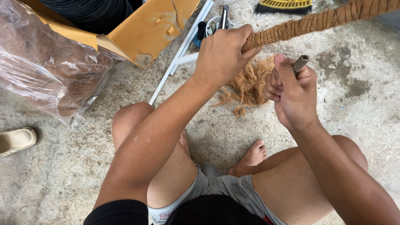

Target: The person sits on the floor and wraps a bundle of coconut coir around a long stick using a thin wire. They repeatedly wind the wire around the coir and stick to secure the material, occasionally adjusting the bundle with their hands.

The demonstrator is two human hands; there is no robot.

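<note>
My left hand grips the near end of a long pole wrapped in brown coir fibre, which runs up to the top right corner. A white pipe end sticks out to the left of that fist. My right hand is closed around a small grey cylindrical spool or handle, its thumb raised, just below and right of the pole's end. A thin thread seems to run from this hand to the pole. A loose tuft of coir fibre lies on the concrete between and under the hands.
A clear plastic bag of coir and a torn cardboard box sit at the upper left. White pipes, a small cup of tools and a yellow broom head lie beyond. A sandal is at the left edge.
</note>
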